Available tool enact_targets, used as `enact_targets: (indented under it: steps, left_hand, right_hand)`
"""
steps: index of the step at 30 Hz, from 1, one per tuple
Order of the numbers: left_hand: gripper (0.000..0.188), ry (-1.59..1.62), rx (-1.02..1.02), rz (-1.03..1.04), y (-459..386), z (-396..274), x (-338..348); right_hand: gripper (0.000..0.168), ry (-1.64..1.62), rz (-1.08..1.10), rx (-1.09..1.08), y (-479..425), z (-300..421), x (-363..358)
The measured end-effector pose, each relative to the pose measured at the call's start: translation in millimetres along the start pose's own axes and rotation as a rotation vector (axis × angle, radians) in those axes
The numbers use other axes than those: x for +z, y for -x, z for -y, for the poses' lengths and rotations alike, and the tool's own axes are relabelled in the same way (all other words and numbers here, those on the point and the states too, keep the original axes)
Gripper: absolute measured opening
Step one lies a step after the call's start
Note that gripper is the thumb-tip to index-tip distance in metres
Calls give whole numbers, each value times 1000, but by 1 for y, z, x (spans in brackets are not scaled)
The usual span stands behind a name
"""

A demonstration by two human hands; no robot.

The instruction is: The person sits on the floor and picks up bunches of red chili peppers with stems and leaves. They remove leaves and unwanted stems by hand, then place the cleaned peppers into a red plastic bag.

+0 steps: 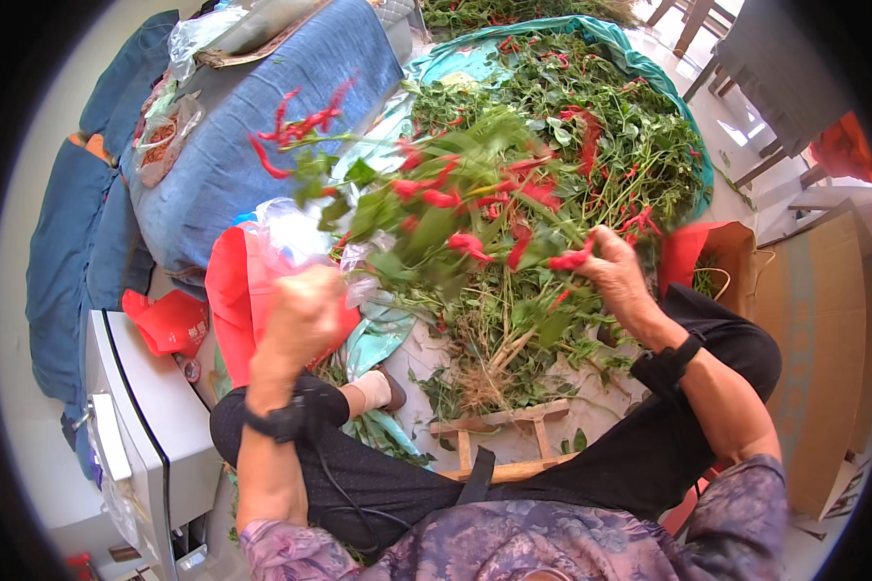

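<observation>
My right hand (614, 276) pinches a red chili pepper (571, 260) at the near right edge of a leafy chili plant (436, 210). That plant is blurred and spreads across the middle of the view, with many red peppers among its leaves. My left hand (305, 309) is curled and blurred above a red bag (234, 290) with clear plastic at its mouth. Whether anything is inside the left fist cannot be told. Beyond the plant, a large heap of pulled chili plants (625, 145) lies on a teal cloth (687, 109). Bare roots (483, 385) point toward me.
A small wooden stool or frame (501, 421) lies between my legs. At the left are a blue-covered sofa (283, 109), a plastic bag of reddish bits (161, 141) and a grey cabinet (160, 407). A cardboard box (806, 348) and another red bag (687, 254) stand at the right.
</observation>
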State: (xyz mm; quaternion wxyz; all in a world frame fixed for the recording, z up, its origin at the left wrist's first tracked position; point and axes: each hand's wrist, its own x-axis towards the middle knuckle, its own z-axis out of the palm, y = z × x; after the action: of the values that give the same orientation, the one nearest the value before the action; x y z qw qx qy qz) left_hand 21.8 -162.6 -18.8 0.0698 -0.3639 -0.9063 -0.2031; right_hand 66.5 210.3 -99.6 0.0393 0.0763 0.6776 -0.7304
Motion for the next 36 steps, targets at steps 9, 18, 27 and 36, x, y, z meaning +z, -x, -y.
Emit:
enact_targets:
  steps: [9, 18, 27, 36]
  left_hand:
    - [16, 712, -532, -140, 1, -13, -21]
    - [6, 1047, -539, -135, -24, -41, -18]
    - [7, 1114, -576, -154, -54, -57, 5]
    - [9, 824, -481, -298, -60, -54, 15]
  right_hand:
    - [36, 288, -99, -69, 7, 8, 1]
    - [28, 185, 55, -54, 9, -5, 4]
    - [24, 339, 30, -182, 11, -1, 18]
    - [26, 402, -15, -210, 15, -5, 22]
